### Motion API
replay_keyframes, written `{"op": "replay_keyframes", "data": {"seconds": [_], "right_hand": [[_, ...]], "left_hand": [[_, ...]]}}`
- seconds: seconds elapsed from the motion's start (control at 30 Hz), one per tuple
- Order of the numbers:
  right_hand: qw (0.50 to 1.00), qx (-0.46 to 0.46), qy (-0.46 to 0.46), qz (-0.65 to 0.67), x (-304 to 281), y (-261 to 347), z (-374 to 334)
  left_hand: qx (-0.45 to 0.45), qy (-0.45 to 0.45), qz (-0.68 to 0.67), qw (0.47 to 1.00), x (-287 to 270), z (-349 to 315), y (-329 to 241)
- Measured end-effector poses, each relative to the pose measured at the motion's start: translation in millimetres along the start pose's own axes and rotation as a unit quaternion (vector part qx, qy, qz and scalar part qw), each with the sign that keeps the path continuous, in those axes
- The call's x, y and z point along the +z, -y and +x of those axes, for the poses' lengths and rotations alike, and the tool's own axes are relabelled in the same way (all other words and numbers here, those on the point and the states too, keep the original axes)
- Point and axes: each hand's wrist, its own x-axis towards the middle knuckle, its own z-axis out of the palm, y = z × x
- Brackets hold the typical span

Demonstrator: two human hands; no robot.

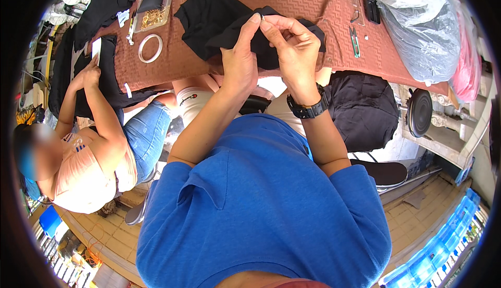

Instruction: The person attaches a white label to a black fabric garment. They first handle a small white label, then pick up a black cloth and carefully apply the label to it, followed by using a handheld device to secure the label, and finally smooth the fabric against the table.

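Black cloth [201, 22] lies bunched on the brown table cover, partly behind my hands. My left hand [241, 53] is raised over its near edge, thumb and forefinger pinched together. My right hand [296, 45], below a black wristwatch [309, 108], is closed in a pinch right beside it. The two sets of fingertips meet at a tiny dark thing [262, 18], too small to name. Green-handled thread snips [355, 43] lie to the right of the cloth.
A clear box [166, 12] of small gold-coloured pieces and a white ring [150, 48] lie left. At far left, a co-worker [91, 152] handles black cloth. A clear plastic bag [417, 32] sits right, with a black cloth bundle [360, 109] near my right arm.
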Motion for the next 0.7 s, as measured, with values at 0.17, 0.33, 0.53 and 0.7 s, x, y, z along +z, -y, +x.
{"op": "replay_keyframes", "data": {"seconds": [0.17, 0.33, 0.53, 0.7], "right_hand": [[1.000, 0.016, 0.005, -0.014, 0.6, 5.8, -1.7], [1.000, 0.015, 0.006, -0.018, -0.2, 4.8, -2.2], [1.000, 0.019, 0.008, -0.008, 0.6, 6.7, -2.7], [0.999, 0.029, 0.011, 0.008, -1.2, 6.2, -1.8]], "left_hand": [[0.002, -0.031, -0.018, 0.999, 2.6, 0.1, 0.8], [-0.011, -0.005, -0.004, 1.000, -2.5, -0.6, 1.1], [0.017, -0.030, 0.013, 0.999, 2.5, -1.7, -0.4], [0.025, -0.032, 0.024, 0.999, 4.5, -2.4, 0.0]]}}
